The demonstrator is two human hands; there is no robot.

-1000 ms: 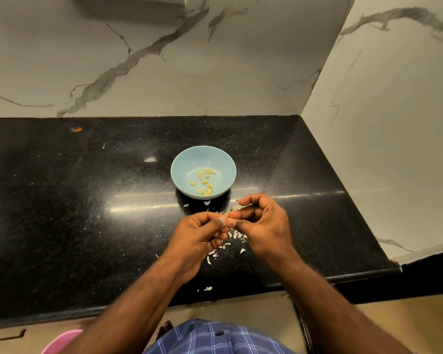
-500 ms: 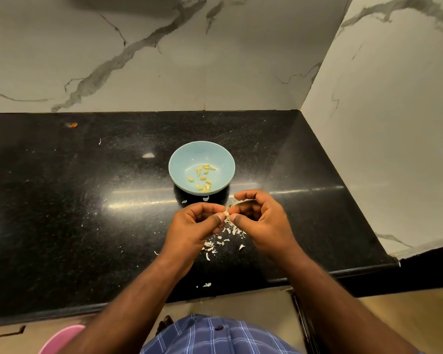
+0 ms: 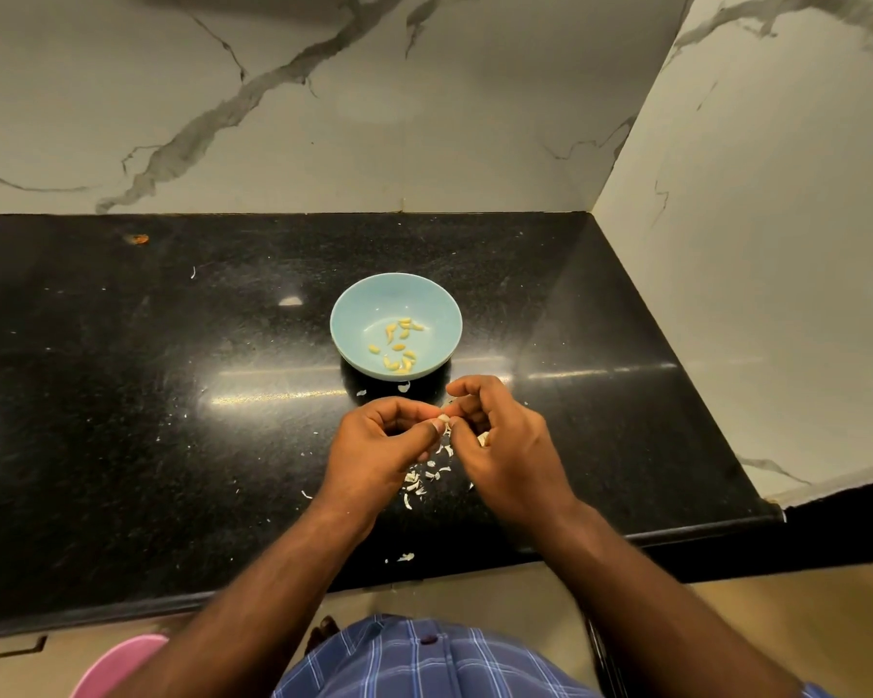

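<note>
Change over the last second is slight: the left hand and the right hand have been kept together low over the worktop, just in front of the blue bowl, and only the fingertips have been reworked. A pale piece, probably a small garlic clove, is now exposed a little more between the two thumbs, where before it was almost wholly covered. It is pinched from both sides, the fingers of each hand being curled in around it, and it is held in the air, apart from the bowl and above the skins scattered on the dark stone. From this it is judged that the peeling of this piece is under way and not finished, since nothing has been added to the peeled pieces lying in the bottom of the bowl. Much is hidden. The underside of the pale piece is screened by the thumbs, so how much skin is left on it cannot be told. A second pale scrap is glimpsed inside the curl of the right hand, but whether it is gripped or merely seen through the gap cannot be made out. Part of the skin litter is covered by the hands. At the lower edge a pink object and a checked cloth are cut off by the frame.
</note>
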